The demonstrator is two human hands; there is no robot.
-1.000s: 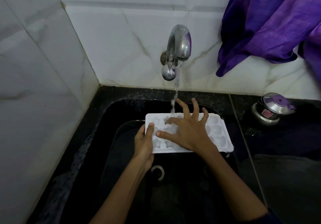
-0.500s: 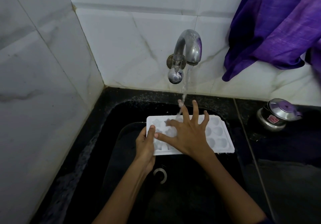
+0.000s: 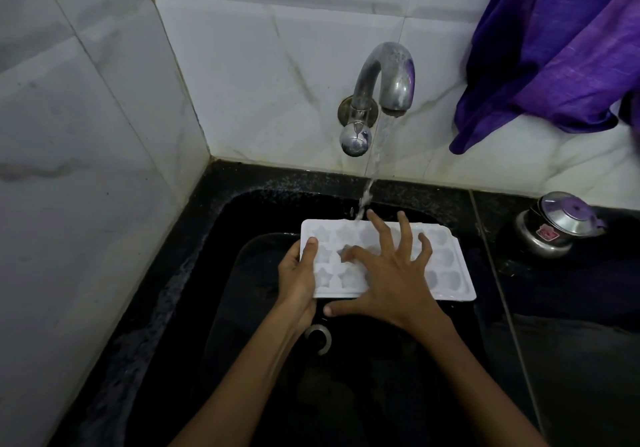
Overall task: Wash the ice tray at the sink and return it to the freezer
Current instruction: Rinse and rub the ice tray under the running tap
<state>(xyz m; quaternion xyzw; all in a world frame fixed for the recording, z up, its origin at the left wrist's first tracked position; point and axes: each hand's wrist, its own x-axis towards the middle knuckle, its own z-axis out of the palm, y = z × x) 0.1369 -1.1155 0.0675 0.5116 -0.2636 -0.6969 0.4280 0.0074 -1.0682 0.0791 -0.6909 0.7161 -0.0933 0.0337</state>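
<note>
Right now your left hand [image 3: 298, 278] grips the short left end of the ice tray [image 3: 450, 266], thumb curled over its rim, holding it over the black sink [image 3: 214, 273] beneath the tap [image 3: 384, 79]. The tray is white plastic, rectangular with rounded corners, set with rows of moulded cups: star shapes towards your left, rounder ones towards your right. Your right hand [image 3: 391, 276] lies spread across its top, fingers splayed and pressing into the cups, thumb off the near edge. Water [image 3: 375, 155] runs from the spout onto the tray's far edge. A small steel pot [image 3: 550, 228] sits on the dark worktop [image 3: 571, 360] to your right.
</note>
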